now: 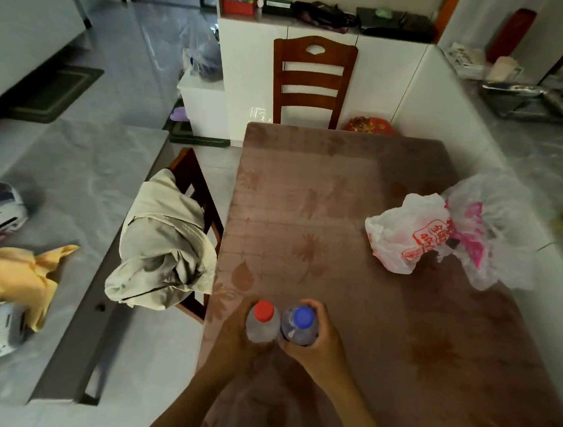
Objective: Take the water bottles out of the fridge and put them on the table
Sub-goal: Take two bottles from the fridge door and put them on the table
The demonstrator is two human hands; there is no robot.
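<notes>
Two hands are gripping two water bottles over the desk [343, 202].
The left hand [232, 337] is clasping the red-capped bottle [262, 321]; the right hand [321, 342] is clasping the blue-capped bottle [300, 325] (bottles upright, touching, near the desk's near-left edge).

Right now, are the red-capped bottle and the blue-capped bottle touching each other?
Cannot tell. In the head view the red-capped bottle and the blue-capped bottle stand side by side with no clear gap, but looking from above hides whether they actually meet.
</notes>
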